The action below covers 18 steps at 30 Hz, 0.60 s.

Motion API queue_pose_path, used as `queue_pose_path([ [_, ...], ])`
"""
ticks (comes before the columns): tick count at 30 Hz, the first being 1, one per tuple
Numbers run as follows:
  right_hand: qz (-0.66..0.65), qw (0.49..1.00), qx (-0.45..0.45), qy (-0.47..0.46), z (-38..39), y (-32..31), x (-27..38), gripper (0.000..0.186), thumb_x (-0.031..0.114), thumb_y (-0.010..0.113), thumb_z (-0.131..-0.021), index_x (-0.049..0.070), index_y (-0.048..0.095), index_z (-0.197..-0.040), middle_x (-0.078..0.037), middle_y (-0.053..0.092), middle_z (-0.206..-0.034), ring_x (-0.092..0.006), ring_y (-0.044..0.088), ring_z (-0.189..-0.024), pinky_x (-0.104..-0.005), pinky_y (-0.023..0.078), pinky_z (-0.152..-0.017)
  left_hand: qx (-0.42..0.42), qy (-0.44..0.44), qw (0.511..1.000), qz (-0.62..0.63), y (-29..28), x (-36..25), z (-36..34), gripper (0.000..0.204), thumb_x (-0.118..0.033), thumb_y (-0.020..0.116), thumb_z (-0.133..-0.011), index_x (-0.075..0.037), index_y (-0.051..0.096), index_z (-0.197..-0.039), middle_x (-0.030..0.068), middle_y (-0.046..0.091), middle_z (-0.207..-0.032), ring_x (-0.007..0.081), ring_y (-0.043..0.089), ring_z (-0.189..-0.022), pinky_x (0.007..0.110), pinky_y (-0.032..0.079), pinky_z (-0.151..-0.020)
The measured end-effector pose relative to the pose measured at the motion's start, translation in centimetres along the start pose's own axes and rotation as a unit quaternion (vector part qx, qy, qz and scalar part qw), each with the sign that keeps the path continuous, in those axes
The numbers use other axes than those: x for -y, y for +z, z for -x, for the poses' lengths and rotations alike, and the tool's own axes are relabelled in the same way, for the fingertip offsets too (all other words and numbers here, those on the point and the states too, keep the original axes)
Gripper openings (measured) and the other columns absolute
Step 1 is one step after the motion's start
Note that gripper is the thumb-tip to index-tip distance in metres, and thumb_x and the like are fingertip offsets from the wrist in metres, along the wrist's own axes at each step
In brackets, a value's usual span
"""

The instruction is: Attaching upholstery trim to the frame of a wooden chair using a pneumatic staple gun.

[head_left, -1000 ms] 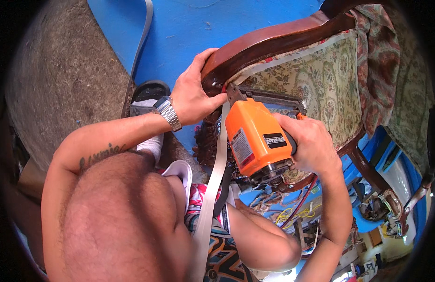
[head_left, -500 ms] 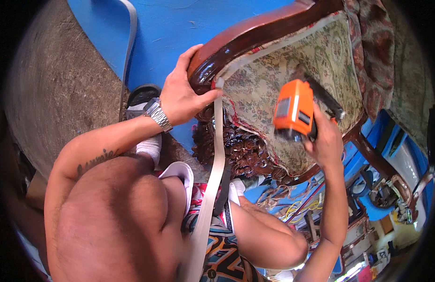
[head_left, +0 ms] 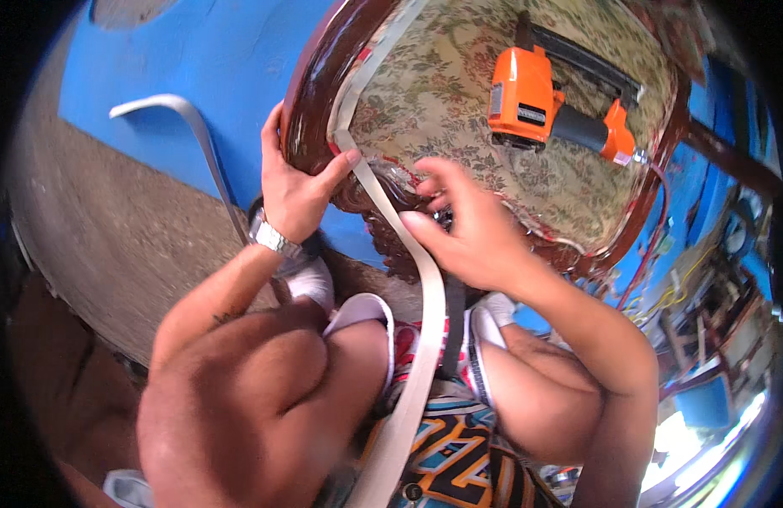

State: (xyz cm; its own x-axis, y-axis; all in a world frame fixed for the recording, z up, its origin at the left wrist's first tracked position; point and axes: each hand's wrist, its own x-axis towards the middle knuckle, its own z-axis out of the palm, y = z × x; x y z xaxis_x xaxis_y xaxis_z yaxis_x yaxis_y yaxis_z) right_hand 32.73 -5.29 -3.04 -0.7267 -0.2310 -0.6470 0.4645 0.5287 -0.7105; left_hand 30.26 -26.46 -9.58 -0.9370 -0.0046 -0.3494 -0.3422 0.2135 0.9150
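My left hand grips the rim of a glossy dark-brown wooden chair frame, its thumb on a long cream strip. That strip follows the edge of the floral upholstery fabric, then hangs down across my lap. Close by on the right, my right hand is slightly blurred, with thumb and fingers apart. Its thumb is at the strip; whether they touch I cannot tell. An orange and black air staple gun lies on the fabric.
A red air hose runs from the staple gun down the right side. Carved wood sticks out below the frame. Beneath is a blue sheet, with a curved pale strip at left. Cluttered tools and a blue container are at right.
My right hand has let go of the staple gun, now lying on the fabric, and moved left to the strip. My left hand still holds the frame. The chair appears turned and shifted in view.
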Motion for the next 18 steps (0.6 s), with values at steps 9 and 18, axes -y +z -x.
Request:
queue_pose_path([
  [9,-0.134,0.989,0.024,0.059,-2.9,6.5,-1.5,0.030,0.028,0.065,-0.087,0.001,0.059,-0.099,-0.010,0.065,-0.074,-0.0213,0.061,-0.063,-0.0358,0.048,-0.060,0.006,-0.066,0.998,-0.004,-0.3,-0.3,0.1,0.085,-0.007,0.081,-0.072,0.001,0.025,-0.136,0.0117,0.052,-0.120,0.0177,0.054,-0.108,0.032,0.045,-0.094],
  [18,0.038,0.995,-0.071,-0.053,-4.4,3.5,-0.2,0.019,0.026,0.060,-0.088,0.007,0.062,-0.090,-0.015,0.067,-0.074,-0.0318,0.065,-0.065,-0.0428,0.050,-0.059,-0.002,-0.054,0.997,0.048,0.0,0.3,0.0,0.084,-0.005,0.081,-0.072,0.000,0.025,-0.135,0.0113,0.051,-0.122,0.0177,0.053,-0.110,0.032,0.045,-0.094],
])
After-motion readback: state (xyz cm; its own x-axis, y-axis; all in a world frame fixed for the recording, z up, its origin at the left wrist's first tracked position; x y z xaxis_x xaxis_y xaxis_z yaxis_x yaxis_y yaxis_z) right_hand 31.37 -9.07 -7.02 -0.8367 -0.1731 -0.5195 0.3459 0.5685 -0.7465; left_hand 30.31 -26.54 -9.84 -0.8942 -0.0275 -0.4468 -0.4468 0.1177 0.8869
